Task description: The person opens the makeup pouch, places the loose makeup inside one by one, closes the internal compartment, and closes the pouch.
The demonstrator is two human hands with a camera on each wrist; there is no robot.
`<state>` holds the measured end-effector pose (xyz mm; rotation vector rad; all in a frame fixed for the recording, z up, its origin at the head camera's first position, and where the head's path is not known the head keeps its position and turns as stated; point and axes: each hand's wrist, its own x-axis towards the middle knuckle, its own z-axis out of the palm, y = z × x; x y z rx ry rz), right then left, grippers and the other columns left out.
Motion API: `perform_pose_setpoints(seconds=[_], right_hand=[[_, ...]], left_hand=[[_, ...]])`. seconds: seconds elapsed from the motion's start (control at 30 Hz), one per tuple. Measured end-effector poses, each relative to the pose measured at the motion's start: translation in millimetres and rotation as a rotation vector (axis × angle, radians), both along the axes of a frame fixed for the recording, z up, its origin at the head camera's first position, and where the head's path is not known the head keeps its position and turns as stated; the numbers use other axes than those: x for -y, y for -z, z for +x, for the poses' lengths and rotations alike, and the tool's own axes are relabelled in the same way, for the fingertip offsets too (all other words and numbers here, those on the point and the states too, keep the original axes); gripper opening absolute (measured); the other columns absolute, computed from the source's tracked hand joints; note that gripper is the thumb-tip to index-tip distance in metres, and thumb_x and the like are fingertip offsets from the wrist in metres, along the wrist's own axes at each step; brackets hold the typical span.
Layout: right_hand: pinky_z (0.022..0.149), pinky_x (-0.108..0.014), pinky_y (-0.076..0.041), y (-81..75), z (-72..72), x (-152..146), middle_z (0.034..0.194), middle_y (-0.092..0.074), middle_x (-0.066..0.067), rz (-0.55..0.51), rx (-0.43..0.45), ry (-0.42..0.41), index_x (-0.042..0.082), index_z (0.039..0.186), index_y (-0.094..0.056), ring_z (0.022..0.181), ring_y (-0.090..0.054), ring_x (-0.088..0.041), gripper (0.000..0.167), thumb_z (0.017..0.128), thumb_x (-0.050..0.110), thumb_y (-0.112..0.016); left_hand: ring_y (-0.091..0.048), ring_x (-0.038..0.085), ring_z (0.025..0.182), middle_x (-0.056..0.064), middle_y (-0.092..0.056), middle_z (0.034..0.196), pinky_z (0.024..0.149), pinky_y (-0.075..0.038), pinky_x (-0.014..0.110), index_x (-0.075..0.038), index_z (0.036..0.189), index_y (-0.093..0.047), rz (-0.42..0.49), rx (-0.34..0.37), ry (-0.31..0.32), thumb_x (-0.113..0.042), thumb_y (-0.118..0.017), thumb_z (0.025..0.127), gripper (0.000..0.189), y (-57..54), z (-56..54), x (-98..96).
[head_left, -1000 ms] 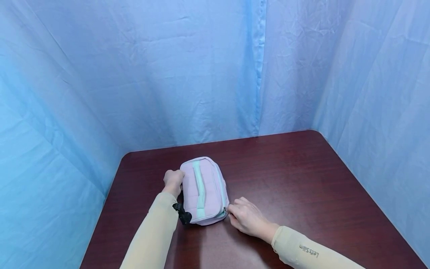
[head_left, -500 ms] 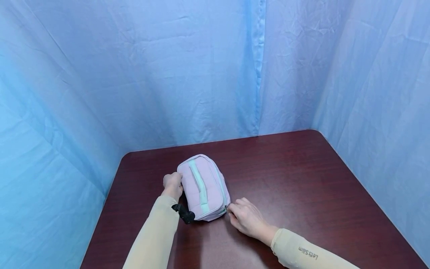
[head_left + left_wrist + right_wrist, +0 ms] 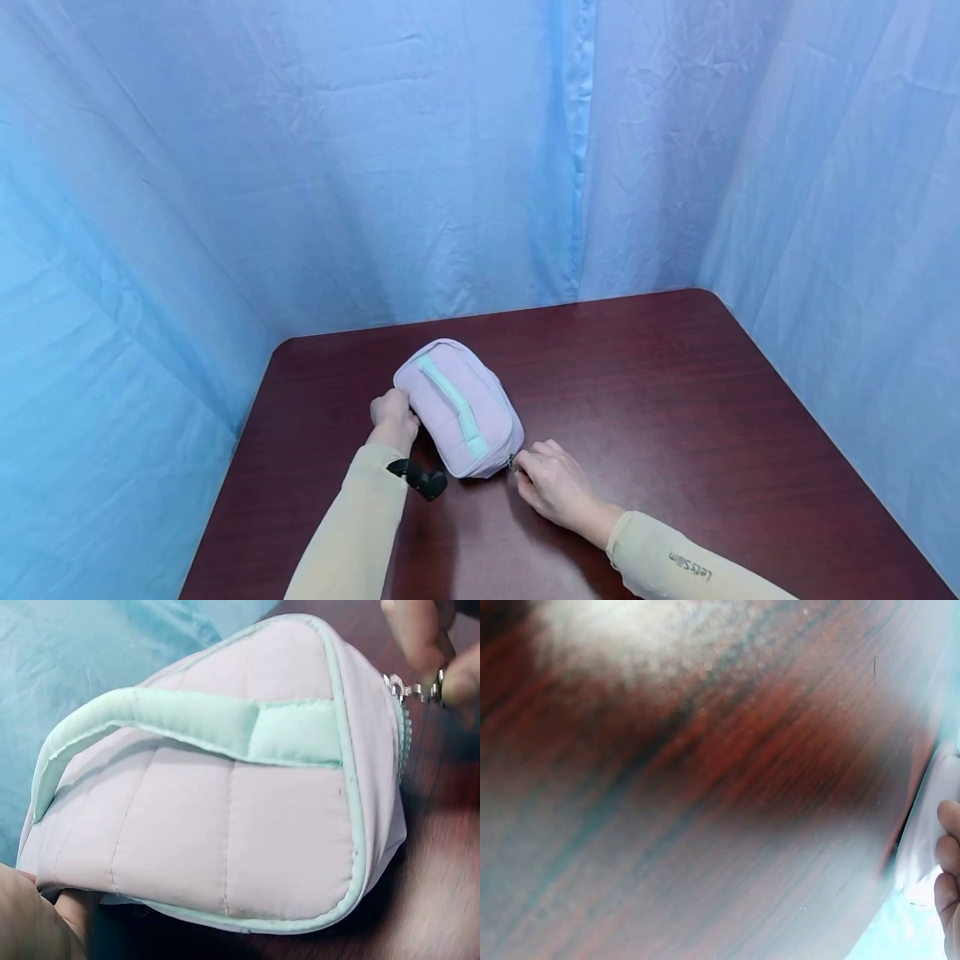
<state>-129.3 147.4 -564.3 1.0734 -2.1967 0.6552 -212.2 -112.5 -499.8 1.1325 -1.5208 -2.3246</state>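
Note:
A lilac quilted zip bag (image 3: 495,408) with mint piping lies askew on the table, its mint carry handle (image 3: 180,716) facing up. My left hand (image 3: 392,417) grips the bag's left side; in the left wrist view the fingertips go under its edge. At the near right corner, my right hand (image 3: 555,487) pinches the metal zipper pull (image 3: 420,690) between thumb and finger. Mint zipper teeth (image 3: 405,742) show just below the pull. The right wrist view catches only some curled fingers (image 3: 949,855) beside the bag at its right edge.
The dark red-brown wooden table (image 3: 637,375) reaches back to light blue curtains (image 3: 450,167) on the far side, left and right. A black wrist camera (image 3: 423,479) on the left sleeve sits close to the bag's near end.
The bag has turned counterclockwise, its far end swinging left and its near end right and away. My left hand shifted slightly with it; my right hand stays nearly still at the zipper pull.

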Motion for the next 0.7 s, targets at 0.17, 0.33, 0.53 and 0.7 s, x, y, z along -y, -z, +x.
perform_pose_setpoints(seconds=[0.17, 0.33, 0.53, 0.7], right_hand=[[0.06, -0.028, -0.037, 0.7, -0.1, -0.4, 0.065, -0.05, 0.008, -0.015, 0.021, 0.017, 0.012, 0.08, -0.059, 0.059, -0.043, -0.012, 0.018, 0.072, 0.002, -0.071], [0.059, -0.028, -0.038, 0.9, -1.1, -1.1, 0.064, -0.052, 0.008, -0.032, 0.017, 0.035, 0.012, 0.081, -0.061, 0.059, -0.043, -0.012, 0.018, 0.071, 0.001, -0.071], [0.058, -0.028, -0.037, 3.0, -1.5, -2.2, 0.062, -0.053, 0.009, -0.057, 0.002, 0.065, 0.01, 0.081, -0.063, 0.059, -0.044, -0.011, 0.02, 0.068, -0.001, -0.073], [0.058, -0.028, -0.037, 5.1, -0.9, -1.9, 0.062, -0.055, 0.009, -0.055, 0.0, 0.067, 0.01, 0.082, -0.064, 0.059, -0.044, -0.012, 0.019, 0.069, -0.001, -0.073]], left_hand=[[-0.036, 0.014, 0.063, 0.001, -0.035, 0.077, 0.054, -0.038, 0.025, -0.001, 0.106, -0.044, 0.049, -0.024, -0.061, 0.002, -0.048, 0.101, 0.008, 1.4, 1.1, -3.2], [-0.021, 0.014, 0.059, -0.001, -0.023, 0.071, 0.053, -0.027, 0.026, -0.01, 0.09, -0.032, 0.084, -0.023, -0.101, 0.002, -0.045, 0.101, 0.021, 1.0, 1.7, -5.8], [-0.034, 0.021, 0.084, 0.008, -0.036, 0.099, 0.069, -0.038, 0.031, 0.004, 0.138, -0.039, 0.15, -0.062, -0.125, 0.003, -0.041, 0.102, 0.037, -3.4, 3.1, -11.6], [-0.033, 0.02, 0.081, 0.008, -0.037, 0.097, 0.068, -0.038, 0.03, 0.002, 0.124, -0.044, 0.165, -0.068, -0.169, 0.004, -0.039, 0.1, 0.025, -3.8, 2.5, -15.5]])
